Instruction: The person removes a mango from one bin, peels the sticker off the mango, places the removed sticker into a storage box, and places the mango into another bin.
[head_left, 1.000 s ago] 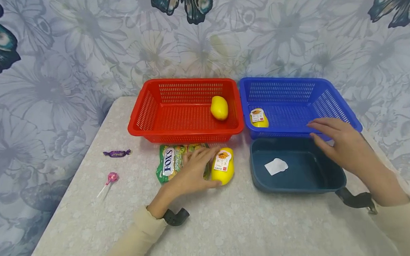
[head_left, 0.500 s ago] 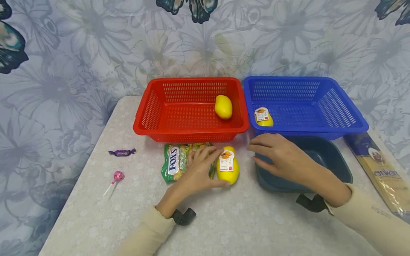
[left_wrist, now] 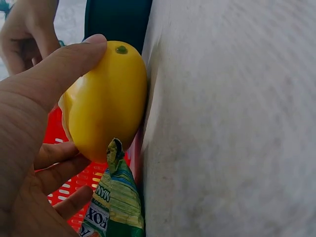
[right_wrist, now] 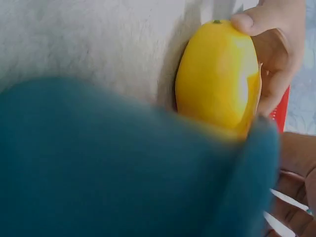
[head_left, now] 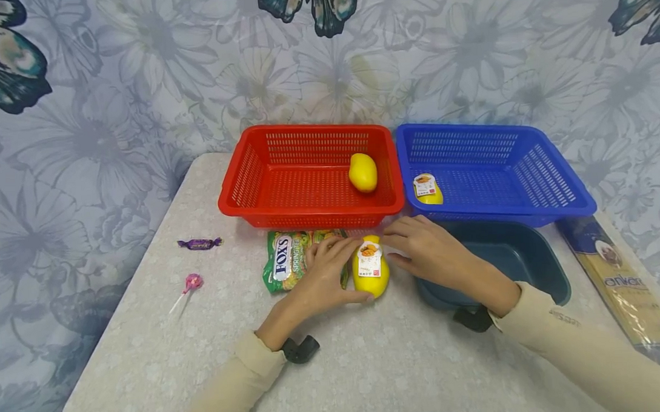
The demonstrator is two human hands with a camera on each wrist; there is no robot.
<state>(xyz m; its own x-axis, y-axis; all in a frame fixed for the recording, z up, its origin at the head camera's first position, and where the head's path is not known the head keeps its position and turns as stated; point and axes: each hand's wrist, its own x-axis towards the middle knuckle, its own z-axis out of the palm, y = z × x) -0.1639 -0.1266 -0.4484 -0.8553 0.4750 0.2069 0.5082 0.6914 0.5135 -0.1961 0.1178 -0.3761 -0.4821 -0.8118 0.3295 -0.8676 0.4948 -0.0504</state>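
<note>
A smooth, glossy yellow mango-shaped fruit [head_left: 372,286] with a white printed label [head_left: 369,263] on its upper face lies on a pale, patterned tabletop [head_left: 363,374], between a person's two hands. The left hand [head_left: 326,274] is on its left side and grips it: the thumb rests at the near end, beside a small green stem mark, and the fingers curve against the far end. The right hand [head_left: 432,251] is just to the right of the fruit, fingers loosely bent and pointing at the label; whether they touch it cannot be told.

Partly beneath the left hand, left of the fruit, lies a green printed plastic bag [head_left: 280,262] marked "FOX'S". The right forearm passes over a dark teal, rectangular plastic basin [head_left: 514,254] on the right.

At the far side, a red perforated plastic basket [head_left: 302,186] stands left of a blue perforated plastic basket [head_left: 482,188]. A plain yellow fruit [head_left: 363,172] lies at the red one's right end; a labelled yellow fruit [head_left: 432,199] sits in the blue one's near left corner.

Farther left are a purple wrapped candy [head_left: 200,244] and, nearer, a pink lollipop [head_left: 193,282]. A gold-and-blue flat packet [head_left: 622,277] lies at the far right.
</note>
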